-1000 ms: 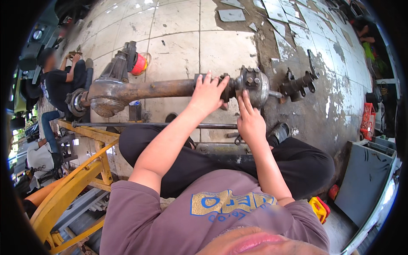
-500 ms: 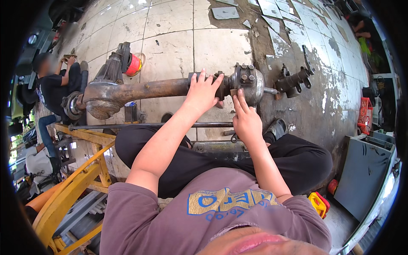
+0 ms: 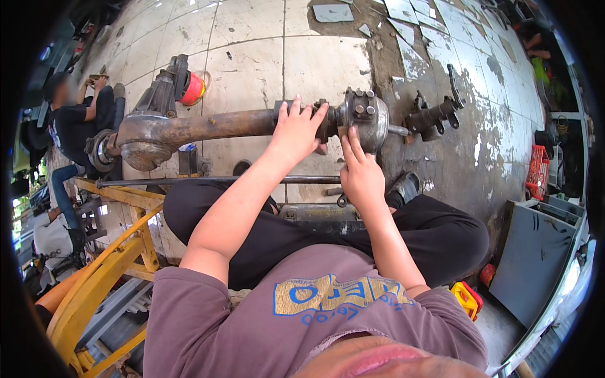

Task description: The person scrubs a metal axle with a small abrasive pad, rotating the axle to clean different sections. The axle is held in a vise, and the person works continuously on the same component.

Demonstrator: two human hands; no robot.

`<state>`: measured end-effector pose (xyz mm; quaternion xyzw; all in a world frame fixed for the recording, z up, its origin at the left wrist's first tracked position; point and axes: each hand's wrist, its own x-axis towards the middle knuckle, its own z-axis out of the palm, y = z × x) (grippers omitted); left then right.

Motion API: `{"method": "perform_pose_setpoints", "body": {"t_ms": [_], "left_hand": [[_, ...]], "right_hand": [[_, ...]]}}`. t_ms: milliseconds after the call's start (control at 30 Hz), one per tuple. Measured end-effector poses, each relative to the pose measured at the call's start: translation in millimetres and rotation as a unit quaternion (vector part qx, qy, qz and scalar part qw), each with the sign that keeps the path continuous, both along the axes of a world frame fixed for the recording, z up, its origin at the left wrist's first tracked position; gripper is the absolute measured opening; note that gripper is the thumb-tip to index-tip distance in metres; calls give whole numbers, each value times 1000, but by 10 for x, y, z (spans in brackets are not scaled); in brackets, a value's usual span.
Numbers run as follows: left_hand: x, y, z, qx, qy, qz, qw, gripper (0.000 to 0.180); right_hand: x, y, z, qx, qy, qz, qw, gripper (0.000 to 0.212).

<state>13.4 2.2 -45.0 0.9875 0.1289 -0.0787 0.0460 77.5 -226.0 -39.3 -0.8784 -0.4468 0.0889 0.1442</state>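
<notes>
A rusty axle housing point(image 3: 220, 126) lies crosswise in front of me, with a bulky round casing at its left. My left hand point(image 3: 295, 129) rests over the tube near its right end, fingers spread across the dark collar and flange, thumb side toward me. At the far right of the housing is a shiny, rounded steel ball end point(image 3: 375, 129) with a bolted plate on top. My right hand point(image 3: 362, 173) has its index and middle fingers stretched together, pressing a small brown piece point(image 3: 342, 131), perhaps sandpaper, against the joint beside the ball. Its other fingers are curled.
A long thin rod point(image 3: 220, 181) lies between the axle and my crossed legs. Right of the ball end lies a dark metal knuckle part point(image 3: 432, 118). A yellow frame point(image 3: 113, 264) stands at my left. A person point(image 3: 72, 126) sits at the far left; a grey cabinet point(image 3: 532, 258) stands right.
The whole view has shifted slightly, so everything sits a little higher and further left. Both hands keep their places on the axle.
</notes>
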Motion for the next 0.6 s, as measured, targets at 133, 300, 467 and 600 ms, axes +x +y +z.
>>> {"method": "perform_pose_setpoints", "body": {"t_ms": [133,300,467,600], "left_hand": [[5,22,-10,-1,-1,-1,1000,103],[-22,-20,-46,6,-7,-5,1000,101],[14,10,12,0,5,6,1000,105],[-18,0,-46,-8,-5,-6,1000,102]], "right_hand": [[84,103,-57,37,-22,-6,999,83],[36,113,-49,29,-21,-12,999,84],[36,77,-74,23,-18,-14,999,83],[40,72,-27,20,-9,-13,1000,82]]}}
